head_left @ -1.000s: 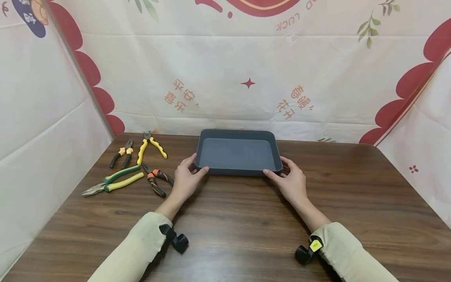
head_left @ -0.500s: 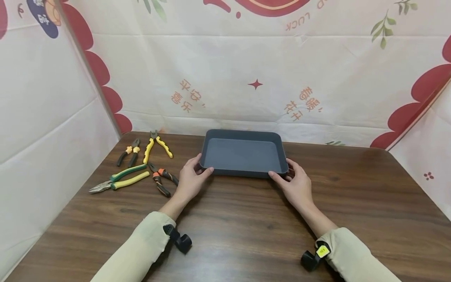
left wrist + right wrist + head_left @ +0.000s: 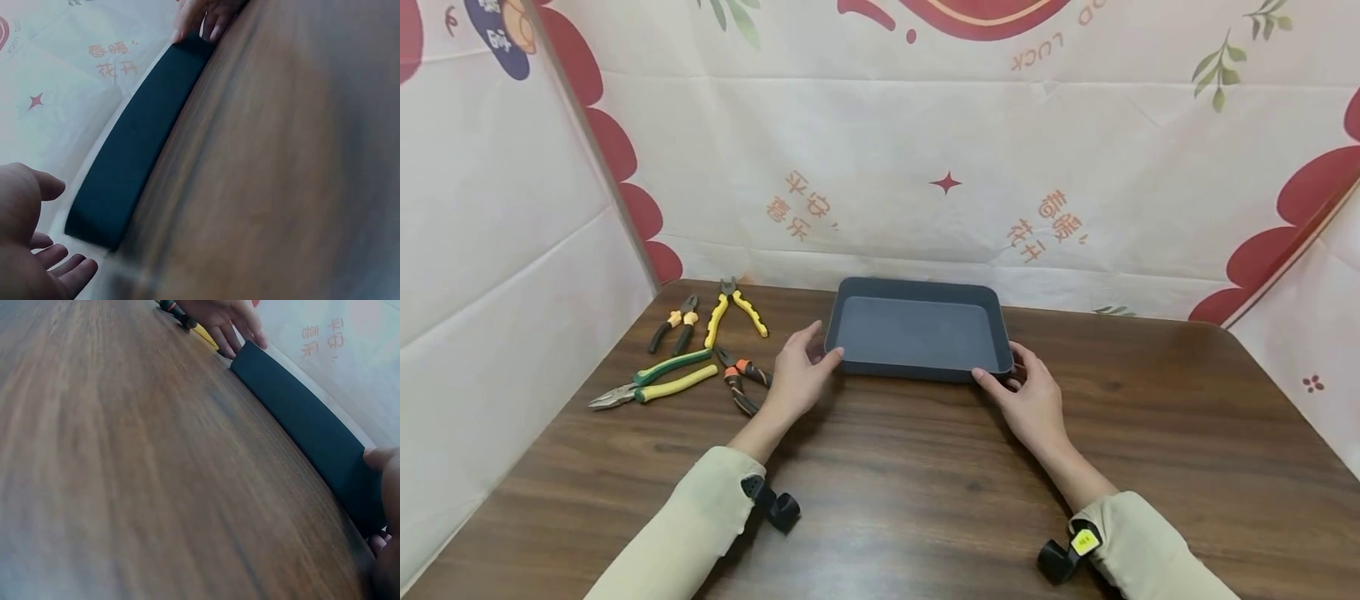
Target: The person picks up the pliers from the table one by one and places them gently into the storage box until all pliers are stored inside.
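Observation:
A dark grey rectangular baking tray [image 3: 917, 333] sits at the back middle of the table, its inside bare. At its near left corner is my left hand [image 3: 793, 375], thumb and fingers spread. In the left wrist view a gap shows between this hand's fingers [image 3: 78, 275] and the tray's end. My right hand [image 3: 1030, 400] holds the near right corner, its thumb on the front edge and its fingers round the side. The right wrist view shows that thumb [image 3: 375, 457] pressed on the tray's rim, with most of the other fingers hidden.
Several pliers lie left of the tray: long-nose pliers with green and yellow handles [image 3: 655, 379], black-and-orange ones [image 3: 741, 387], yellow-handled ones [image 3: 717, 321] and a small black-and-yellow pair [image 3: 677, 325]. A printed white cloth [image 3: 880, 125] hangs behind the wooden table [image 3: 910, 500].
My left hand has loosened from the tray's corner and moved slightly left. The right hand keeps its hold. The head view shifted early on; the tray stays in about the same place on the table.

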The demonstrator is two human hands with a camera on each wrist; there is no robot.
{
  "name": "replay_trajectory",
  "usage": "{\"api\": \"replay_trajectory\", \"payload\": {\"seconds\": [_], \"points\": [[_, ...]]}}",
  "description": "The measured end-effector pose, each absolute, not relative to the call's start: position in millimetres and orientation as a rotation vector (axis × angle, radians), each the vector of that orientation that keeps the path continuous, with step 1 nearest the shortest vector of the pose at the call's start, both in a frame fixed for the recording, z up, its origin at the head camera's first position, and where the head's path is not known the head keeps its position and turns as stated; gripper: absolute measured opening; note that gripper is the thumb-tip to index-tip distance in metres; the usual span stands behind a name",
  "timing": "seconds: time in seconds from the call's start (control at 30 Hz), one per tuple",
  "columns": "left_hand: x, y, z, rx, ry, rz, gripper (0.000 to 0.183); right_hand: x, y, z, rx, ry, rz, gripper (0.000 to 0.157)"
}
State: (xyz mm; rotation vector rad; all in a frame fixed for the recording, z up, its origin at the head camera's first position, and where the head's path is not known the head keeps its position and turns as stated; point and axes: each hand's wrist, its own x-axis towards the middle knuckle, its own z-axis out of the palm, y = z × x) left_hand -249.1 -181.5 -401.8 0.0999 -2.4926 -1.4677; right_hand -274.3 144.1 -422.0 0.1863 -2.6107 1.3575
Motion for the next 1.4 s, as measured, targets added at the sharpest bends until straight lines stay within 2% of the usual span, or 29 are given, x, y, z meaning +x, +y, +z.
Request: {"api": "replay_trajectory", "payload": {"seconds": [0.17, 0.53, 0.77, 1.03, 1.4], "points": [[-252, -196, -389, 0.120, -2.499, -1.391, 0.065, -273, 145, -423, 0.190, -2.607, 1.350, 0.081], [-269, -241, -357, 0.344, -2.779, -0.962, 0.076, -275, 145, -424, 0.203, -2.604, 1.341, 0.079], [-276, -267, -346, 0.513, -2.878, -0.795, 0.089, -274, 146, -423, 0.200, -2.594, 1.359, 0.079], [-283, -281, -346, 0.738, -3.017, -0.675, 0.097, -274, 146, -425, 0.198, -2.591, 1.354, 0.078], [-300, -286, -358, 0.850, -3.074, -0.559, 0.111, -274, 146, -424, 0.189, -2.584, 1.367, 0.078]]}}
